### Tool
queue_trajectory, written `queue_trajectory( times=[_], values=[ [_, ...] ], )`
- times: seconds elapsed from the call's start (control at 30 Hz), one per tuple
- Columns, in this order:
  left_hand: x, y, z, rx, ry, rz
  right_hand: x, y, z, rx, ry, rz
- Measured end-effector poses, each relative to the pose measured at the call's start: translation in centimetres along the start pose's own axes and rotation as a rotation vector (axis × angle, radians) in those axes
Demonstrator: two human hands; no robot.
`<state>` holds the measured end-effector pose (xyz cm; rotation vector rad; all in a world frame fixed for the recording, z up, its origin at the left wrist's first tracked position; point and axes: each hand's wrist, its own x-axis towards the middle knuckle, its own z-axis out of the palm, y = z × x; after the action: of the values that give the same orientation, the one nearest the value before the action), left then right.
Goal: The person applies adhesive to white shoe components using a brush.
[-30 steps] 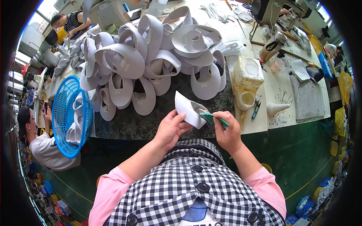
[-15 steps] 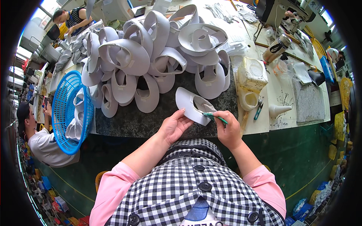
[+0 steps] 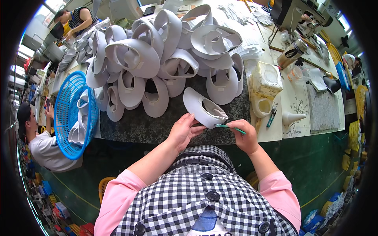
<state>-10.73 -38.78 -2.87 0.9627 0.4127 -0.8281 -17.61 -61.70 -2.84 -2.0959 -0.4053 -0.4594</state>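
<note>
Near the front edge of the dark work surface lies a white shoe upper (image 3: 202, 112), its rounded toe end pointing far left and its opening facing up. My left hand (image 3: 183, 131) holds its near left edge, the thumb on top and the fingers partly underneath. In my right hand (image 3: 246, 135) is a slim green brush (image 3: 232, 128), much like a toothbrush. Its tip is at the near right end of the upper, and the bristles are too small to make out. A large heap of similar white uppers (image 3: 132, 59) rises just beyond.
A blue plastic basket (image 3: 59, 118) with several white pieces tilts at the left edge. To the right stand a glue-crusted container (image 3: 267, 76), small cutters (image 3: 271, 118), a white cone (image 3: 293, 117) and a flask (image 3: 291, 51). Two people work at the left.
My right hand has moved right and slightly down, taking the brush tip from the upper's opening to its near right end. The left hand keeps its hold; the view has shifted slightly.
</note>
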Motion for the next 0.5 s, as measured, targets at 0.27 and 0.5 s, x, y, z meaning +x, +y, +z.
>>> queue_trajectory(
  times=[0.27,0.5],
  values=[
    [0.8,0.7,0.1,-0.008,-0.04,-0.018,3.9,-0.3,2.6,0.053,0.019,-0.149],
    [1.2,0.7,-0.1,0.021,0.047,-0.037,-2.6,1.3,-1.0,0.027,0.084,0.091]
  ],
)
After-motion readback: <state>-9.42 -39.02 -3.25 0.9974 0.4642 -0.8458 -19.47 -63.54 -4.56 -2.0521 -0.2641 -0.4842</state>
